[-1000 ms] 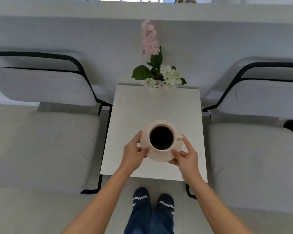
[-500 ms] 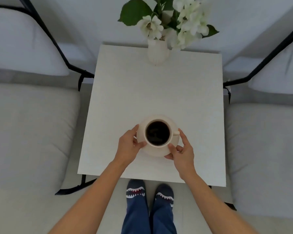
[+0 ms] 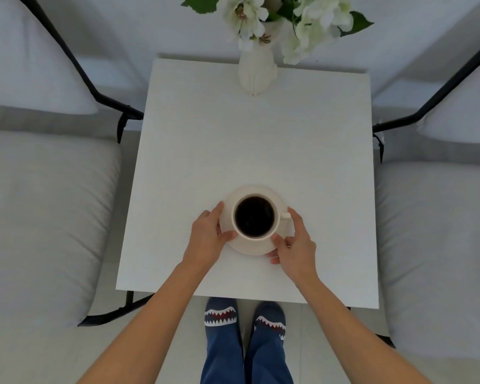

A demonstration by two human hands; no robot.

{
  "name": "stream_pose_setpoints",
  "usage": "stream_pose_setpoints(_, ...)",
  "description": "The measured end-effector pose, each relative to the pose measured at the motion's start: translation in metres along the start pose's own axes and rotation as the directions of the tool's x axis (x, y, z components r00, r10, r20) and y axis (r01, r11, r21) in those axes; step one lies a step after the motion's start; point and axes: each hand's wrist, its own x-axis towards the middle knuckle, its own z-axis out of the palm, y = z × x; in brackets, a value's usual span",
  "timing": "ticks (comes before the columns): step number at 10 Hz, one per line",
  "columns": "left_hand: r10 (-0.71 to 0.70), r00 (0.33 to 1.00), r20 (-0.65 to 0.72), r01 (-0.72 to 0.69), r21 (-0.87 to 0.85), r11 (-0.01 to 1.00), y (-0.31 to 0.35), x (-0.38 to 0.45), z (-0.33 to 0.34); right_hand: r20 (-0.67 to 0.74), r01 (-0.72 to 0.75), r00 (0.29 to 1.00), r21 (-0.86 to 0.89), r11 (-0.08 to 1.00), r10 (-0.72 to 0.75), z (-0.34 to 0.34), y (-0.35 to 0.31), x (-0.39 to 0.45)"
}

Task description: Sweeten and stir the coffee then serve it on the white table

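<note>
A white cup point(image 3: 255, 217) full of black coffee stands on a cream saucer point(image 3: 257, 247), its handle pointing right. The saucer sits low over or on the near middle of the white table point(image 3: 250, 139); I cannot tell whether it touches. My left hand point(image 3: 207, 239) grips the saucer's left rim, thumb on top. My right hand point(image 3: 295, 241) grips the saucer's right rim below the handle, fingers curled under the edge.
A white vase point(image 3: 257, 72) with white flowers point(image 3: 297, 18) stands at the table's far edge. Grey cushioned chairs with black frames flank the table, the left chair point(image 3: 45, 206) and the right chair point(image 3: 438, 245). My feet in shark-pattern socks point(image 3: 244, 318) are at the near edge.
The view has dropped closer to the table. Both hands have carried the cup and saucer lower over the table's near middle, grip unchanged.
</note>
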Motion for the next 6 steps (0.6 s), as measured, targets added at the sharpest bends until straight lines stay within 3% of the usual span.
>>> stream_pose_setpoints(3, 0.035, 0.999, -0.041, -0.033, 0.067, 0.997, -0.008, 0.003, 0.004, 0.062, -0.043, 0.997, -0.108, 0.993, 0.050, 0.001, -0.008, 0.003)
stream_pose_setpoints(5, 0.033, 0.999, -0.015, -0.031, 0.094, 0.995, -0.007, -0.003, 0.000, 0.183, -0.074, 0.972, -0.358, 0.931, 0.148, -0.015, -0.031, -0.005)
stream_pose_setpoints(6, 0.110, 0.967, -0.229, -0.082, 0.127, 0.988, -0.014, -0.013, -0.004, 0.143, 0.018, 0.988, -0.471, 0.882, 0.056, -0.060, -0.045, -0.028)
